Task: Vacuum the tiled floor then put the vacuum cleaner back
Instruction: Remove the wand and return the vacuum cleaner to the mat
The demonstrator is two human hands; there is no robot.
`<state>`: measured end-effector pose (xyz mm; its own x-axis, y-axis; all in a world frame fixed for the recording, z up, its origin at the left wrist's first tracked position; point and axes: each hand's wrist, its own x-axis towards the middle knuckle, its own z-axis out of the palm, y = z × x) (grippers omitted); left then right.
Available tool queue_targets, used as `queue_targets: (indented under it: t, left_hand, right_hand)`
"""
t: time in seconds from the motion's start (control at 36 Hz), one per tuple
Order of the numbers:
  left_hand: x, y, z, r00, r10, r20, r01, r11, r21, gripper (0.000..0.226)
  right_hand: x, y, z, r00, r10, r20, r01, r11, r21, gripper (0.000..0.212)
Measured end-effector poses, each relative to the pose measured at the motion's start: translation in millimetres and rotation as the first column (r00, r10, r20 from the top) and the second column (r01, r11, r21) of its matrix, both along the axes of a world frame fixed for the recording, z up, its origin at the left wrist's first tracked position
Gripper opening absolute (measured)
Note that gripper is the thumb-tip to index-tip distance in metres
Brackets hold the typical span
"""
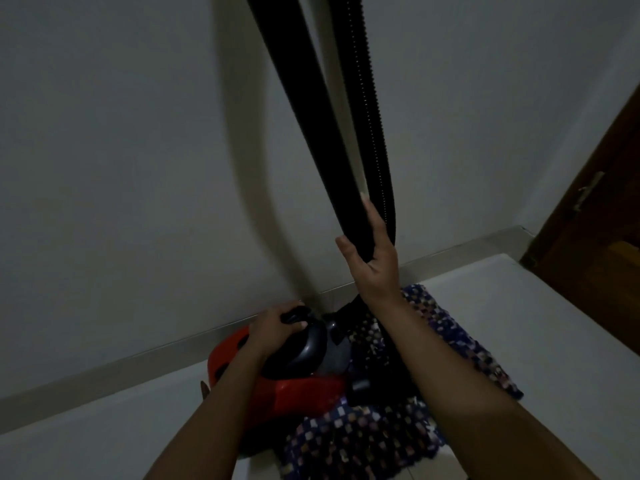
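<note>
Both hands are busy with the vacuum cleaner. Right hand is wrapped around the black hose and tube where the two run together, thumb on the near side and fingers curled round the far side, holding them upright against the pale wall. Left hand is closed over the dark handle on top of the machine's body, fingers folded down around it. From the right hand's grasp the smooth black tube and the ribbed hose rise side by side and leave the top of the view. Below, the vacuum cleaner's red body with its dark rounded top sits close to the wall and skirting, partly on a patterned mat of small dark and light squares, which lies on the pale tiled floor. A black fitting rests on the mat just beside the red body. At the far right stands a dark wooden door with a metal handle.
</note>
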<state>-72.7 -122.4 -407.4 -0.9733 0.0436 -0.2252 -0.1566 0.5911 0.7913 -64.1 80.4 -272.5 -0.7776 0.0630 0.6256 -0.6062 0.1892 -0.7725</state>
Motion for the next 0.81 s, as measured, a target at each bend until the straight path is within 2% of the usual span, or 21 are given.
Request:
queue_targets:
  t: [0.22, 0.39, 0.58, 0.81]
  left_hand:
    - [4.6, -2.7, 3.9, 0.997, -0.078, -0.031, 0.076, 0.996, -0.048, 0.057]
    - [8.0, 1.5, 4.2, 0.996, -0.064, -0.063, 0.060, 0.996, -0.063, 0.066]
    - [9.1, 2.3, 8.2, 0.997, -0.032, -0.064, 0.030, 0.999, -0.043, 0.066]
    - [18.7, 6.3, 19.1, 0.992, -0.033, -0.119, 0.017, 0.991, -0.130, 0.052]
  right_hand:
    - [6.8, -11.1, 11.9, 0.998, 0.033, -0.051, -0.035, 0.999, -0.028, 0.063]
    - [10.0, -9.0, -3.0, 0.997, 0.007, -0.080, -0.007, 1.000, -0.011, 0.059]
    - [17.6, -25.7, 0.3, 0.995, 0.045, -0.087, -0.049, 0.998, -0.040, 0.058]
    - [13.4, -24.5, -7.2, 0.996, 0.010, -0.094, -0.012, 1.000, -0.024, 0.059]
